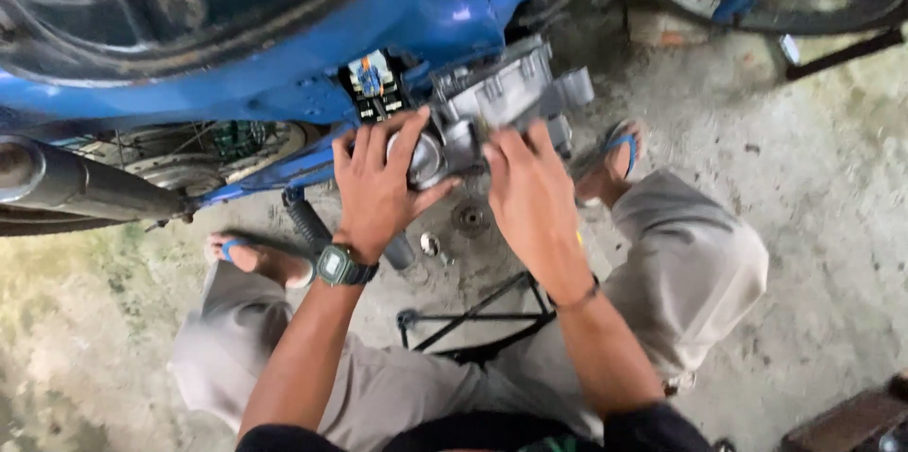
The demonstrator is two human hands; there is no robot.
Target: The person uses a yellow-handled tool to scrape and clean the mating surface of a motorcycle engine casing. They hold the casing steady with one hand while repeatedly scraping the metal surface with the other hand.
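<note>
A blue motorcycle (284, 45) lies across the top of the head view, its grey metal engine block (511, 93) exposed at the middle. My left hand (378, 182), with a dark wristwatch, grips the round grey cover on the engine's left side. My right hand (530, 197) presses on the engine just to the right of it, fingers bent over the casing. I am squatting, with my knees at either side and blue sandals on my feet.
A chrome exhaust pipe (66, 182) runs at the left. A black footpeg (307, 220) sticks out below the frame. A small round part (470, 217) and a loose metal piece (430, 245) lie on the concrete floor. A black wire stand (473, 320) sits between my legs.
</note>
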